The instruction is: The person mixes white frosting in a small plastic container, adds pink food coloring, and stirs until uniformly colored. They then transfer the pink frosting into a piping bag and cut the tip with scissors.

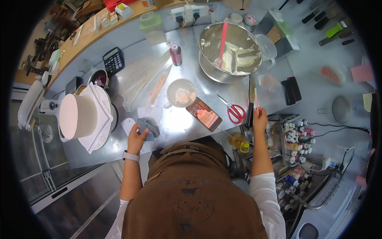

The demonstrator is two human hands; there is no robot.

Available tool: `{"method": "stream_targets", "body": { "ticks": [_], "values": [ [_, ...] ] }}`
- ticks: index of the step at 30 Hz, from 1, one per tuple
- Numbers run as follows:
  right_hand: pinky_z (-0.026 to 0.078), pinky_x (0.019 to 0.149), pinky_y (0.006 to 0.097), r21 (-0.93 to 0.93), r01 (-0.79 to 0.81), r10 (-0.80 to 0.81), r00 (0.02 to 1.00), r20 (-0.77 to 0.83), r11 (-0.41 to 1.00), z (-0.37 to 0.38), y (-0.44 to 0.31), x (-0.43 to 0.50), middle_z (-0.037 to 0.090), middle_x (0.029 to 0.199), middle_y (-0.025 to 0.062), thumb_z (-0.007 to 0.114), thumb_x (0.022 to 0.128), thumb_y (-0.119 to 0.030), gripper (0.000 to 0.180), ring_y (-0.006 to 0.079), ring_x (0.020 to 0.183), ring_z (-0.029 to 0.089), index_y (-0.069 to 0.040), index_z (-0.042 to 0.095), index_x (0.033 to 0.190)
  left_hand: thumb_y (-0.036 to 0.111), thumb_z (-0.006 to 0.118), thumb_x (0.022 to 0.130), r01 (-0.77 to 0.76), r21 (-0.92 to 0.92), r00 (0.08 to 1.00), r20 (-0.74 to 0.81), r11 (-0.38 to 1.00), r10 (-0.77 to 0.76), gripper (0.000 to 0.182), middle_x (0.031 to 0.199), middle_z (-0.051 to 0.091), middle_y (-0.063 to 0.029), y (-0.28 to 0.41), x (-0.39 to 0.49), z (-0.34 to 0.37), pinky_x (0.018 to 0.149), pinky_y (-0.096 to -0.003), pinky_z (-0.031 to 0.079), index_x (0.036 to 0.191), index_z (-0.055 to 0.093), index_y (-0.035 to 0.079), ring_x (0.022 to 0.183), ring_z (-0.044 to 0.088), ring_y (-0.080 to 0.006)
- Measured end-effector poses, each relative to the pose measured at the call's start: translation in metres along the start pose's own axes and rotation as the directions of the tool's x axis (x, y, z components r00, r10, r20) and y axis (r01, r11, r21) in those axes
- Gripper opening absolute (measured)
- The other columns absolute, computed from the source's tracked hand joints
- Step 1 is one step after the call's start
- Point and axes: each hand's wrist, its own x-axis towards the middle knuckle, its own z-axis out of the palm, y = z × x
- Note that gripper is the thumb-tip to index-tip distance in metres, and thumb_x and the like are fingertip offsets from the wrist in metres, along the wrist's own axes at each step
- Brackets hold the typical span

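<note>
My left hand [138, 138] pinches a grey cloth [148, 129] at the table's near edge. Between the fingers of my right hand [260, 120] is a thin pink-and-white stick [256, 101], beside a black-handled spatula [250, 115]. Red-handled scissors [236, 113] and a lit smartphone [204, 114] lie on the metal table. A cup [181, 93] holds peach-coloured cream. Behind it stands a bottle of dark red colouring [175, 55]. The large steel bowl [209, 67] contains pale cream and a pink spatula [223, 44]. At left, a smooth pale pink cake [78, 116] sits on a white turntable.
A calculator [113, 61] and plastic piping bags [149, 80] lie on the table's left half. A stand mixer [32, 104] is beyond the cake. Below the right edge, a rack holds many small colour bottles [295, 140]. A black box-like object [291, 90] lies at the right edge.
</note>
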Motion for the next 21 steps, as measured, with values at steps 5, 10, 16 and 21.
{"method": "stream_targets", "body": {
  "ticks": [5,10,16,21],
  "values": [
    [0.044,0.065,0.0238,0.143,-0.114,0.109,0.993,0.041,0.983,-0.026,-0.002,-0.010,0.061,0.080,0.0000,0.067,0.091,-0.015,0.014,0.0075,0.070,0.053,-0.003,0.064,0.095,0.003,0.068,0.087,-0.143,0.009,0.990,0.001,0.990,0.143,0.023,0.085,0.047,0.0055,-0.009,0.019,-0.011,0.064,-0.0208,0.038,0.101,0.051,0.009,0.073,0.044,-0.0047],
    [0.042,0.072,0.0214,0.303,-0.130,0.089,0.985,0.145,0.944,-0.071,-0.023,0.004,0.063,0.089,-0.0006,0.062,0.094,-0.013,0.013,0.0061,0.079,0.053,-0.003,0.066,0.102,0.003,0.066,0.084,-0.126,0.458,0.990,0.003,0.880,0.139,0.029,0.101,0.052,-0.0066,-0.016,0.041,-0.028,0.082,-0.0298,0.043,0.110,0.052,0.001,0.094,0.052,-0.0187],
    [0.041,0.067,0.0232,0.215,0.243,-0.281,0.945,0.169,0.946,-0.154,-0.132,0.067,0.058,0.083,0.0011,0.063,0.093,-0.012,0.023,0.0087,0.075,0.052,-0.006,0.069,0.114,0.006,0.064,0.083,-0.189,0.828,0.861,-0.119,0.528,0.494,0.036,0.143,0.038,-0.0233,0.023,0.033,-0.006,0.106,-0.0460,0.036,0.115,0.052,-0.002,0.128,0.042,-0.0435],
    [0.048,0.064,0.0341,-0.472,0.566,-0.397,0.819,0.414,0.676,-0.182,-0.267,0.121,0.064,0.076,0.0100,0.064,0.088,-0.014,0.025,0.0256,0.070,0.061,-0.012,0.072,0.112,0.004,0.063,0.083,-0.333,0.696,0.873,-0.028,0.637,0.487,0.034,0.146,0.035,-0.0228,0.059,0.032,0.022,0.102,-0.0441,0.040,0.115,0.053,0.001,0.127,0.043,-0.0421]
  ]
}}
